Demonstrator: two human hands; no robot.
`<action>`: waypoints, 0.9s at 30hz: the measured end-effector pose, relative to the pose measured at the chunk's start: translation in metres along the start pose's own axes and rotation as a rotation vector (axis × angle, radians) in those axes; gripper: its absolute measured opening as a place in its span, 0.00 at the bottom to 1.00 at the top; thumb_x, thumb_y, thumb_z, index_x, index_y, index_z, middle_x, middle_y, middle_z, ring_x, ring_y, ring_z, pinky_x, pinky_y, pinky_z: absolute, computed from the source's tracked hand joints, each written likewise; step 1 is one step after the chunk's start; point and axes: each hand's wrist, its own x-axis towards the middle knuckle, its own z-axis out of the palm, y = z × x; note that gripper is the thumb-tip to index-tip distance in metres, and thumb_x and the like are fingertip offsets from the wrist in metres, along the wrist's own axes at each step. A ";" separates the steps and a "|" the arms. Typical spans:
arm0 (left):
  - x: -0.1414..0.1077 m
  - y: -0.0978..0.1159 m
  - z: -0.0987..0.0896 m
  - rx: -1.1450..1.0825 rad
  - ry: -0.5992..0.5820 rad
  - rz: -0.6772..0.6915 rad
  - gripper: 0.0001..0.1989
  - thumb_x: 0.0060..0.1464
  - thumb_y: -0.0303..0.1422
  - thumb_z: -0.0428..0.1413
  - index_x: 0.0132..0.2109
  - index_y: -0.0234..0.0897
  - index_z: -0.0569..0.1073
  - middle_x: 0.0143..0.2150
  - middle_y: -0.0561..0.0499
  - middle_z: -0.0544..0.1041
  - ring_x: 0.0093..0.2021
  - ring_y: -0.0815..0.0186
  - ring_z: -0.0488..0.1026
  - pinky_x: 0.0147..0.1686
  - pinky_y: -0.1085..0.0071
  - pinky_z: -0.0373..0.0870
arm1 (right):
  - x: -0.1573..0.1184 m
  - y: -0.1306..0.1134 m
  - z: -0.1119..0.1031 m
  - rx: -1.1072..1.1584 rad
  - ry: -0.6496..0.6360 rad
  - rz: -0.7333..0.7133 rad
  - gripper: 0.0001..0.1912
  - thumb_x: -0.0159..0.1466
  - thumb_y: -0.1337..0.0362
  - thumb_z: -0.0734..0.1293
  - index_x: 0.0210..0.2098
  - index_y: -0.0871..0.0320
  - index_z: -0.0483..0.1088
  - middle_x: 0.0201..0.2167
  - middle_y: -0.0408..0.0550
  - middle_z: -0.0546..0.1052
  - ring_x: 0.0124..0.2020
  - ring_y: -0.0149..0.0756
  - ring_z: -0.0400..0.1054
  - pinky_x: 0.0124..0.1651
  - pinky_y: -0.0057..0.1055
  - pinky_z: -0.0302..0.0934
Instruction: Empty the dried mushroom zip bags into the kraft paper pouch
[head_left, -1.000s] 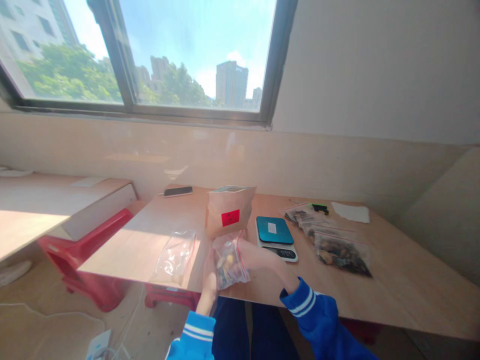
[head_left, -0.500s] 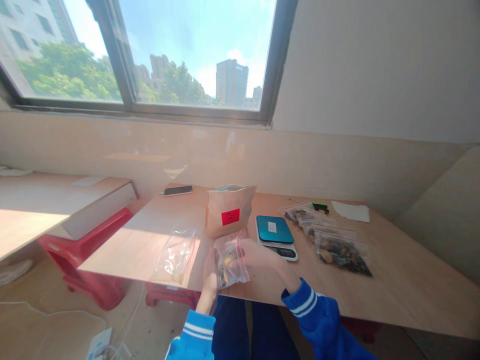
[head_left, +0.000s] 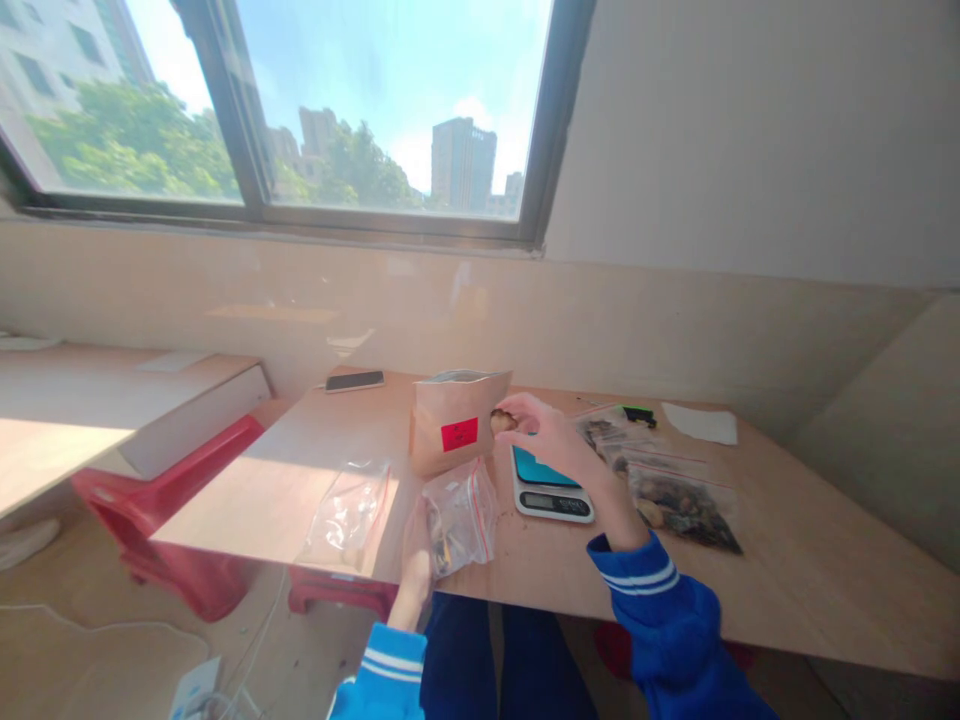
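Observation:
My left hand (head_left: 418, 545) is closed on the left side of a clear zip bag (head_left: 469, 520) with a few dark and yellowish bits inside. Between the fingertips of my right hand (head_left: 551, 440) is a brownish dried slice (head_left: 503, 421), held beside a brown paper pouch (head_left: 439, 410) with a red label. The pouch stands upright with its top open. Below my right hand lies a scale with a blue plate (head_left: 534, 467) and a small display (head_left: 555, 504); the hand covers part of the plate.
Filled zip bags (head_left: 679, 505) lie on the right, near a white cloth (head_left: 700, 423) and a black-and-green object (head_left: 639, 415). A clear bag (head_left: 349, 515) is at left, a phone (head_left: 355, 381) behind. A red stool (head_left: 180, 500) stands left.
My right hand has come out of the zip bag and moved up and right over the scale, now with the slice in its fingers. My left hand stays at the bag.

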 end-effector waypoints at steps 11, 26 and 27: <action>-0.002 0.000 0.000 -0.058 0.059 -0.051 0.24 0.52 0.50 0.54 0.44 0.35 0.77 0.41 0.43 0.81 0.48 0.50 0.76 0.46 0.59 0.72 | 0.079 0.001 0.038 -0.209 0.290 -0.215 0.14 0.62 0.67 0.65 0.49 0.55 0.68 0.47 0.51 0.76 0.49 0.40 0.69 0.53 0.37 0.61; -0.013 0.009 0.006 -0.075 -0.071 -0.031 0.28 0.52 0.53 0.52 0.47 0.34 0.77 0.46 0.41 0.80 0.50 0.51 0.76 0.48 0.59 0.72 | 0.052 0.013 0.030 -0.307 0.098 -0.286 0.22 0.71 0.57 0.51 0.54 0.50 0.70 0.64 0.46 0.63 0.68 0.39 0.48 0.65 0.39 0.48; -0.012 0.009 0.006 -0.066 -0.055 -0.028 0.28 0.53 0.53 0.52 0.47 0.34 0.77 0.46 0.41 0.80 0.50 0.51 0.75 0.49 0.59 0.71 | 0.052 0.013 0.030 -0.323 0.093 -0.280 0.23 0.71 0.56 0.50 0.55 0.50 0.69 0.65 0.47 0.60 0.68 0.39 0.47 0.66 0.40 0.46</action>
